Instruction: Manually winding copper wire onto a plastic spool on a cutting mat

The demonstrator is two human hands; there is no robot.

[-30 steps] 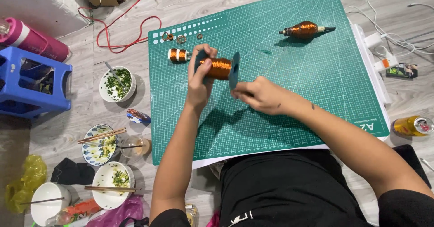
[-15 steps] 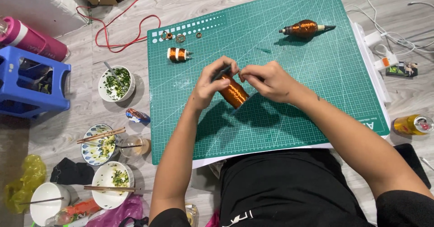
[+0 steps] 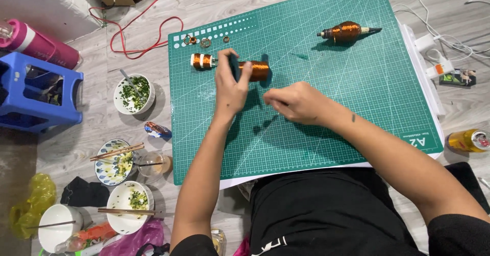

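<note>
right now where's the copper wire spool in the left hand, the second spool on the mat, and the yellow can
copper wire spool [image 3: 256, 70], head view, on its copper winding
second spool [image 3: 345, 32], head view, on its bulging middle
yellow can [image 3: 467, 141], head view, on its side

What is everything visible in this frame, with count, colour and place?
cutting mat: 1, green, on the floor under both hands
copper wire spool: 1, orange, held above the mat's upper left
small coil: 1, orange with white bands, mat's upper left
tapered copper coil: 1, orange, mat's top right
bowls: 4, white or patterned, floor left
chopsticks: 2 pairs, wooden, across bowls
stool: 1, blue, far left
bottle: 1, pink, top left
red cable: 1, top left floor
can: 1, yellow, right of mat
left hand: grips the spool
right hand: over mat centre, pinched; nothing visible in it
</note>
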